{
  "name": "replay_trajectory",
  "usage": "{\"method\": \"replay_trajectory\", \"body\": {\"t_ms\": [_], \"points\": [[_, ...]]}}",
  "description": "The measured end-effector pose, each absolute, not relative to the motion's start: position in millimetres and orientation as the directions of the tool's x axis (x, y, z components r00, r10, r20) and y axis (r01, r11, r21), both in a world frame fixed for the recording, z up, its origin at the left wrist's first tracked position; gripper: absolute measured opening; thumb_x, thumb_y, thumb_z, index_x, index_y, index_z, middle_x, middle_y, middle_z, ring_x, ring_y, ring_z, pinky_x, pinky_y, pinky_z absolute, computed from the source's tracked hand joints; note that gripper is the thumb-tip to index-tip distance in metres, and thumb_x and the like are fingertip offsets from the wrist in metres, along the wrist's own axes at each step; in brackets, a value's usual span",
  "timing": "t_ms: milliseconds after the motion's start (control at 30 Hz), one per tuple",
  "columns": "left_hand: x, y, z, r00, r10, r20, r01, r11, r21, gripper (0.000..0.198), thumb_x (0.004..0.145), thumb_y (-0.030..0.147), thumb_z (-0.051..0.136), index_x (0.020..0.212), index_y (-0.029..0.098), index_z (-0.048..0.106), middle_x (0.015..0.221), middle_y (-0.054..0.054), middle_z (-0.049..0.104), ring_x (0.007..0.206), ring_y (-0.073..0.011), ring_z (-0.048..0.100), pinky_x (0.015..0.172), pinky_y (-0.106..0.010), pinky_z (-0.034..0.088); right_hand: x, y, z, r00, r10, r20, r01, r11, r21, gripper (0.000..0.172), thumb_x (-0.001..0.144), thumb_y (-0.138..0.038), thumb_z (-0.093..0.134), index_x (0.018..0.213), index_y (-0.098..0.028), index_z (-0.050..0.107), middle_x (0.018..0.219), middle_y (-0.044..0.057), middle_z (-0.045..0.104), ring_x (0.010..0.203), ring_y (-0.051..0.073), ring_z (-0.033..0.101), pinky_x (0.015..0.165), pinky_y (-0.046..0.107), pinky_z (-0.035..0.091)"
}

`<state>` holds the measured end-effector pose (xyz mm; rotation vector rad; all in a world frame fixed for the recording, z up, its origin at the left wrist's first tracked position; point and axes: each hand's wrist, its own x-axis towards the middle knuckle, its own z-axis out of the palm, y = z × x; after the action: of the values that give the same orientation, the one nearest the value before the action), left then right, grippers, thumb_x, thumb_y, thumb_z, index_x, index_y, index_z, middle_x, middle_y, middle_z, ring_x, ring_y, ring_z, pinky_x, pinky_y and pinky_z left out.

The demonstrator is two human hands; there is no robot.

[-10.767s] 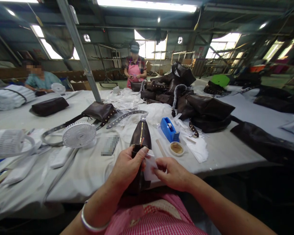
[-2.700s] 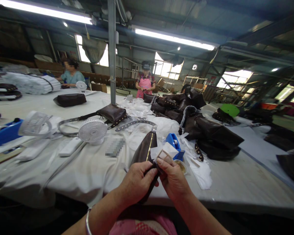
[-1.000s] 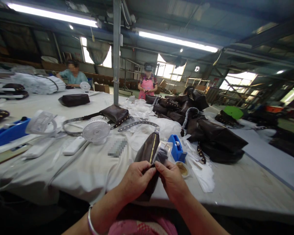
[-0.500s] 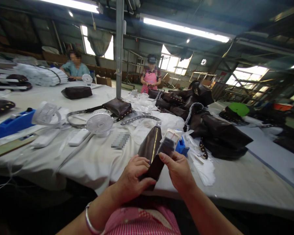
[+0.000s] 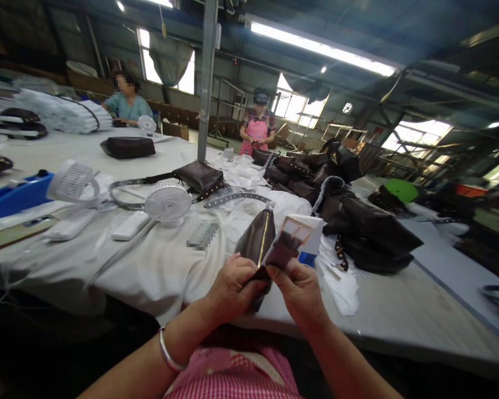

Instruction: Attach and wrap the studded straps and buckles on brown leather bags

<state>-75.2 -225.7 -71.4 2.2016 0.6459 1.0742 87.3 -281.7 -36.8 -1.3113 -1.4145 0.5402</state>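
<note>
A dark brown leather bag (image 5: pixel 253 239) with a gold zipper stands tilted on the table edge in front of me. My left hand (image 5: pixel 233 284) is closed around its near end, thumb and fingers pinching the brown material by the zipper's lower end. Between the thumb and fingers of my right hand (image 5: pixel 296 289) is a small clear packet (image 5: pixel 283 247) holding a dark piece and a beige-edged card. The packet leans against the bag's right side, and a white sheet shows behind it. A strap with metal eyelets (image 5: pixel 237 200) lies beyond the bag.
Several dark bags (image 5: pixel 370 233) are piled at the right. Left of me lie a white fan (image 5: pixel 168 203), a second fan (image 5: pixel 72 180), a blue tape dispenser (image 5: pixel 16 194) and a ruler-like strip (image 5: pixel 19 233). A metal post (image 5: pixel 207 83) rises from the table. Two people work across it.
My left hand has slid up the bag toward my right hand, its fingers now pinching near the zipper end. The packet has tilted further right, and a white sheet now shows behind it.
</note>
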Motion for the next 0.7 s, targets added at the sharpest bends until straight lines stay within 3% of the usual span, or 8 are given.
{"method": "replay_trajectory", "body": {"t_ms": [200, 300, 367, 433, 533, 600, 700], "points": [[-73, -221, -72, 0.535, 0.685, 0.494, 0.183, -0.665, 0.724, 0.019, 0.089, 0.019, 0.057, 0.071, 0.019, 0.064, 0.079, -0.001, 0.066, 0.082, -0.0163, 0.059, 0.094, -0.035, 0.04, 86, -273, -61, 0.148, 0.957, 0.25, 0.338, 0.189, -0.922, 0.028, 0.083, -0.04, 0.067, 0.066, -0.018, 0.071, 0.075, 0.002, 0.066, 0.074, 0.018, 0.059, 0.07, 0.03, 0.046], [-74, -220, -72, 0.554, 0.681, 0.479, 0.203, -0.668, 0.716, 0.015, 0.088, 0.022, 0.059, 0.076, 0.02, 0.068, 0.082, -0.003, 0.068, 0.085, -0.018, 0.06, 0.094, -0.036, 0.041, 91, -269, -63, 0.082, 0.983, 0.163, 0.144, 0.15, -0.978, 0.024, 0.08, -0.042, 0.07, 0.085, -0.019, 0.074, 0.086, 0.004, 0.07, 0.084, 0.021, 0.061, 0.078, 0.033, 0.048], [-74, -219, -70, 0.568, 0.675, 0.471, 0.215, -0.674, 0.707, 0.016, 0.088, 0.024, 0.06, 0.077, 0.02, 0.069, 0.082, -0.003, 0.069, 0.085, -0.0189, 0.061, 0.091, -0.036, 0.043, 94, -264, -59, 0.034, 0.991, 0.133, -0.036, 0.134, -0.99, 0.03, 0.08, -0.045, 0.071, 0.096, -0.02, 0.072, 0.088, 0.004, 0.07, 0.084, 0.021, 0.061, 0.078, 0.033, 0.048], [-75, -218, -68, 0.572, 0.674, 0.467, 0.23, -0.679, 0.697, 0.018, 0.088, 0.026, 0.06, 0.074, 0.02, 0.07, 0.078, -0.004, 0.068, 0.083, -0.0192, 0.061, 0.087, -0.035, 0.045, 95, -258, -56, 0.029, 0.994, 0.105, -0.15, 0.108, -0.983, 0.028, 0.08, -0.045, 0.07, 0.089, -0.018, 0.072, 0.078, 0.003, 0.067, 0.073, 0.017, 0.058, 0.07, 0.03, 0.047], [-77, -218, -67, 0.567, 0.671, 0.478, 0.243, -0.69, 0.682, 0.017, 0.087, 0.027, 0.062, 0.074, 0.02, 0.07, 0.077, -0.004, 0.068, 0.082, -0.0197, 0.062, 0.084, -0.035, 0.046, 93, -250, -58, 0.111, 0.993, 0.046, -0.179, 0.065, -0.982, 0.026, 0.077, -0.04, 0.075, 0.07, -0.016, 0.068, 0.061, -0.001, 0.057, 0.058, 0.012, 0.047, 0.058, 0.025, 0.041], [-80, -219, -70, 0.56, 0.665, 0.494, 0.242, -0.702, 0.67, 0.011, 0.083, 0.03, 0.067, 0.081, 0.02, 0.071, 0.086, -0.005, 0.069, 0.087, -0.0211, 0.062, 0.086, -0.037, 0.047, 91, -247, -63, 0.172, 0.985, 0.035, -0.17, 0.065, -0.983, 0.026, 0.076, -0.038, 0.076, 0.068, -0.016, 0.067, 0.059, -0.002, 0.055, 0.056, 0.01, 0.045, 0.056, 0.024, 0.038], [-85, -223, -80, 0.516, 0.657, 0.55, 0.257, -0.731, 0.632, 0.029, 0.073, 0.033, 0.079, 0.096, 0.019, 0.07, 0.106, -0.009, 0.067, 0.1, -0.0252, 0.059, 0.092, -0.041, 0.046, 89, -250, -66, 0.224, 0.969, 0.107, -0.106, 0.134, -0.985, 0.022, 0.077, -0.037, 0.076, 0.071, -0.016, 0.07, 0.063, -0.002, 0.058, 0.06, 0.011, 0.047, 0.059, 0.025, 0.04]]}}
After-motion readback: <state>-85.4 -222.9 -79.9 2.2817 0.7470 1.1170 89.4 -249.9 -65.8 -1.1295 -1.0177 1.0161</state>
